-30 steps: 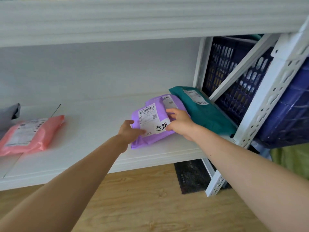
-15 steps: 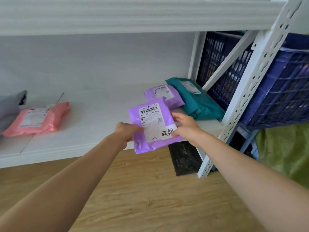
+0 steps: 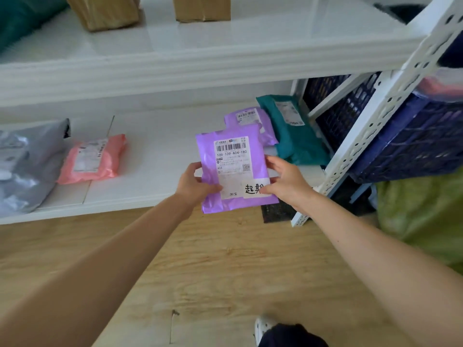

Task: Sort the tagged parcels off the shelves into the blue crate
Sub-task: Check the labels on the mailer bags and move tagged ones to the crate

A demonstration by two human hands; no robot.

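Purple parcel (image 3: 233, 169) has come off the shelf (image 3: 155, 156) now, left hand (image 3: 194, 186) and right hand (image 3: 288, 181) gripping its lower edges, label up to check the tag I'd guess, blue crate (image 3: 411, 149) just beyond the right hand.

I am facing a white shelf rack, its upper board (image 3: 250, 46) glossy with pale light and its lower board (image 3: 160, 156) backed by a plain white wall (image 3: 175, 106). A perforated white upright (image 3: 375, 116) slants at my right. Below me lies a light wood-plank floor (image 3: 225, 271), with a dark mat (image 3: 275, 212) by the upright's foot.
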